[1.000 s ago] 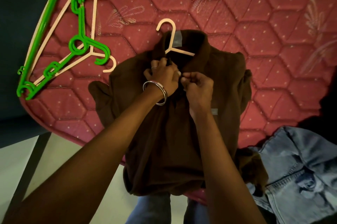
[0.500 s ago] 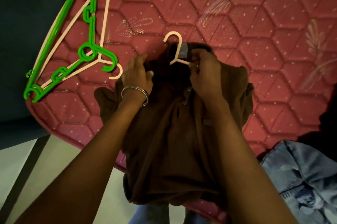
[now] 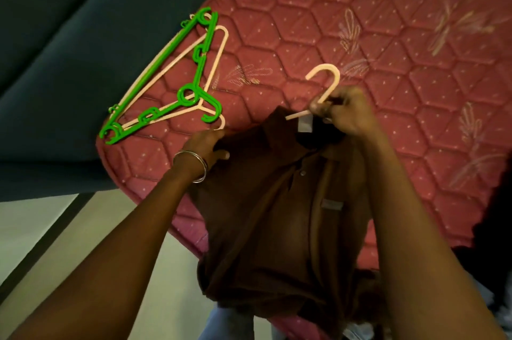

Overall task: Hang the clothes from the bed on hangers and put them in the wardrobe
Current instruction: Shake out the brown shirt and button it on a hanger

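A brown polo shirt [image 3: 279, 217] hangs on a cream hanger [image 3: 325, 84] over the corner of the red quilted mattress [image 3: 401, 43]. My right hand [image 3: 345, 111] grips the hanger at the base of its hook, just above the collar. My left hand [image 3: 207, 145], with bangles at the wrist, grips the shirt's left shoulder. The hanger's arms are hidden inside the shirt.
A green hanger [image 3: 169, 76] lies stacked on cream hangers [image 3: 219, 43] on the mattress corner to the left. A dark blue surface [image 3: 55, 35] runs behind the bed. Pale floor [image 3: 55, 229] shows below left. The wardrobe is out of view.
Both hands left the shirt's placket. The right hand took hold of the hanger's neck and the left took the shoulder; the shirt has lifted up and right. The denim garment has left the view.
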